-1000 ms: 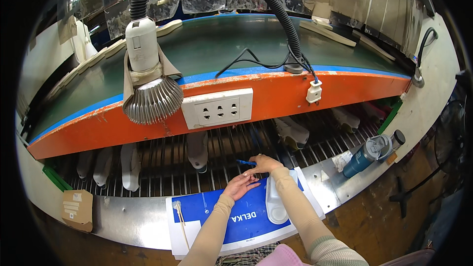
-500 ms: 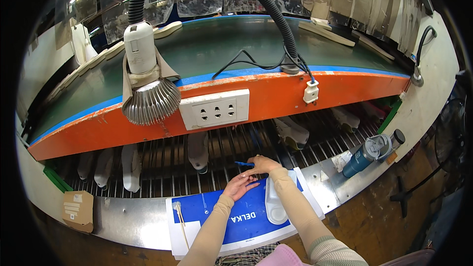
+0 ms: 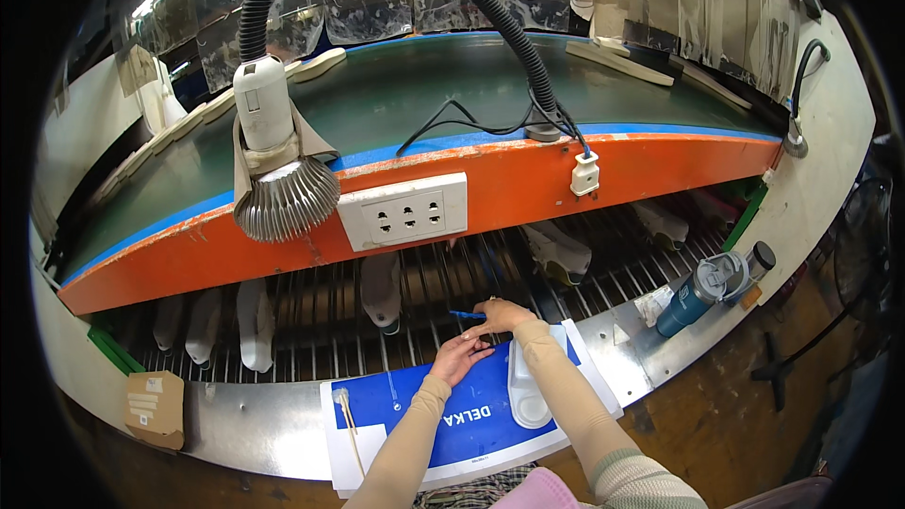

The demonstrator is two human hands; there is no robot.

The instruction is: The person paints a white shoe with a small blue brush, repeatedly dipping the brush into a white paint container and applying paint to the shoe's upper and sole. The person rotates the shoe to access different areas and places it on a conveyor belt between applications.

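My right hand (image 3: pixel 503 317) is closed on a slim blue stick-like tool (image 3: pixel 468 315), which points left over the roller rack; I cannot make out its tip. Just below it, my left hand (image 3: pixel 457 361) has its palm turned up and fingers loosely bent, with nothing visible in it; its fingertips meet or nearly meet the right hand's. Under both forearms lies a blue sheet with white borders (image 3: pixel 415 434). A white plastic tray with a round well (image 3: pixel 530 405) rests on it beside my right forearm. Thin wooden sticks (image 3: pixel 350 424) lie at the sheet's left side.
Pale shoes (image 3: pixel 381 292) sit on the metal rollers (image 3: pixel 429 320) below an orange beam with a socket panel (image 3: pixel 403 213). A ribbed lamp (image 3: pixel 287 200) hangs at left. A blue bottle (image 3: pixel 693 302) and a cardboard box (image 3: pixel 156 409) flank the metal ledge. Above runs a green belt (image 3: pixel 452 85).
The view has shifted slightly. My left fingers are a little more bent. The right hand keeps its hold on the blue tool, nearly still.
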